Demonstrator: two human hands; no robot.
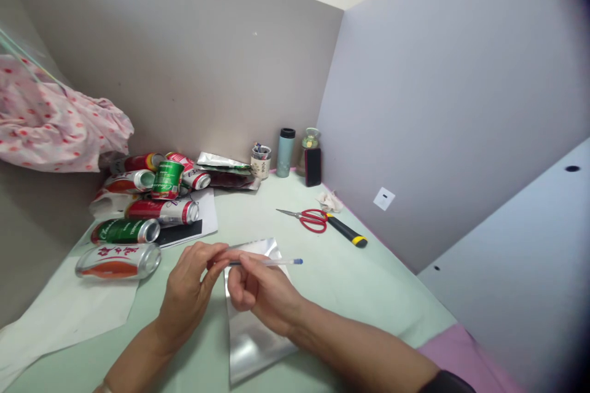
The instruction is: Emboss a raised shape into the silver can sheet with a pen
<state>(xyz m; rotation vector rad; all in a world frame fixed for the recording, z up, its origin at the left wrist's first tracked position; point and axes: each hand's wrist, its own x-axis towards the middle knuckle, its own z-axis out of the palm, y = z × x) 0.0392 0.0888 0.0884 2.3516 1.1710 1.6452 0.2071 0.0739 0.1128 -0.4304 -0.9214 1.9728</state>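
A pen (279,262) with a clear barrel and a blue end lies crosswise between my hands. Thumb and fingers of my right hand (265,288) hold it by the barrel, the blue end pointing right. My left hand (191,285) pinches the other end, and its fingertips hide the tip. Beneath both hands a shiny silver metal sheet (258,344) rests flat on the table, partly covered by my right hand and forearm.
Several drink cans (120,261) are piled at the left on white paper (92,307). Red-handled scissors (313,221) and a yellow-black utility knife (346,231) lie right of centre. A pen cup (260,164), a blue bottle (286,155) and a phone (313,167) stand along the back.
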